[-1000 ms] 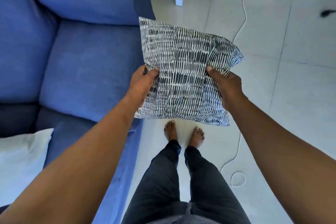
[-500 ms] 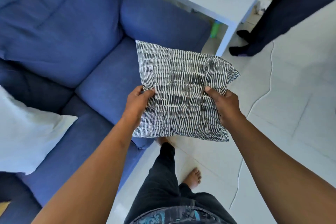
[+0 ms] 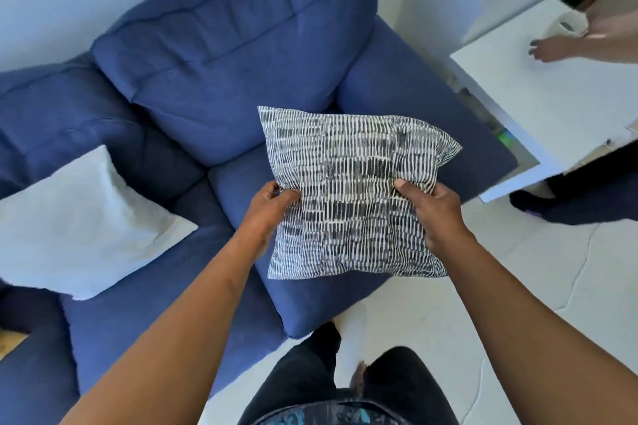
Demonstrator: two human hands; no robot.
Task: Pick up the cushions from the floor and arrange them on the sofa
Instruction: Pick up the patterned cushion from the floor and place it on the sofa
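Observation:
A black-and-white striped cushion (image 3: 348, 190) is held in the air over the right end of the blue sofa (image 3: 221, 55). My left hand (image 3: 267, 209) grips its left edge and my right hand (image 3: 433, 210) grips its right edge. The cushion hangs above the right seat pad, close to the sofa's right armrest. A plain white cushion (image 3: 83, 224) lies on the left seat pad, leaning toward the back.
A white side table (image 3: 552, 103) stands just right of the sofa's armrest. Another person's hand (image 3: 549, 48) reaches over it, and their dark trouser leg and foot (image 3: 580, 200) are on the pale tiled floor. A thin white cable (image 3: 580, 272) runs across the floor.
I have turned to face the sofa and stepped closer. The striped cushion, still in both hands, has moved from over the floor to above the right seat pad.

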